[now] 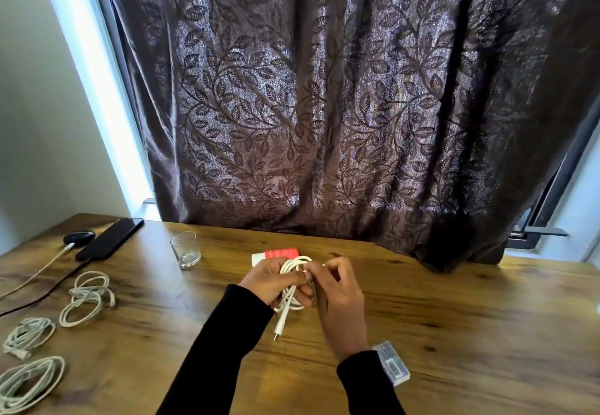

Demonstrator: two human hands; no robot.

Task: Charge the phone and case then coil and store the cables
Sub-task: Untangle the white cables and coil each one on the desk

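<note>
A wooden counter carried everything. At its far left lay a black phone beside a dark earbud case, each with a cable plugged in. Three coiled white cables rested along the left edge. A small glass stood mid-counter, near a red-and-white box.
</note>
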